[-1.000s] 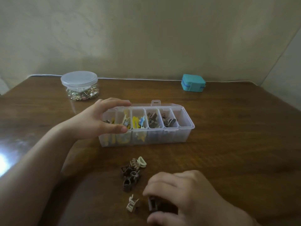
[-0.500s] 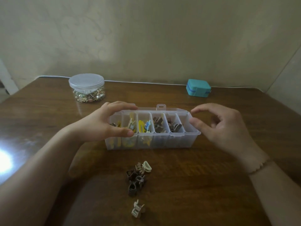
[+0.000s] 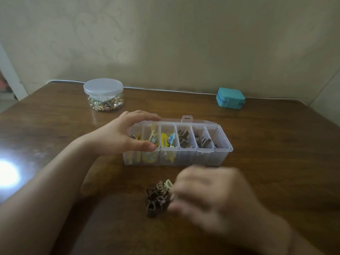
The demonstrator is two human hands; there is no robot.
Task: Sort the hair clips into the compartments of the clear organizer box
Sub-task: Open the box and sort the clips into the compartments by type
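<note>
A clear organizer box [image 3: 223,155] with several compartments sits mid-table, lid folded back. Yellow and blue clips fill its left compartments, brown clips the middle ones, and one small dark clip lies in the rightmost. My left hand [image 3: 119,137] grips the box's left end, thumb on the near rim and fingers on the far rim. A small pile of brown and cream hair clips [image 3: 158,196] lies on the table in front of the box. My right hand [image 3: 207,197] is blurred, its fingertips at the pile's right edge; whether it holds a clip is unclear.
A clear round jar [image 3: 103,94] with a lid, holding small gold trinkets, stands at the back left. A teal case [image 3: 230,98] sits at the back right near the wall. A white cable runs along the wooden table's [image 3: 276,144] far edge.
My right hand has come down from the box's right end to the clip pile. A dark clip now lies in the rightmost compartment. My left hand stays on the box.
</note>
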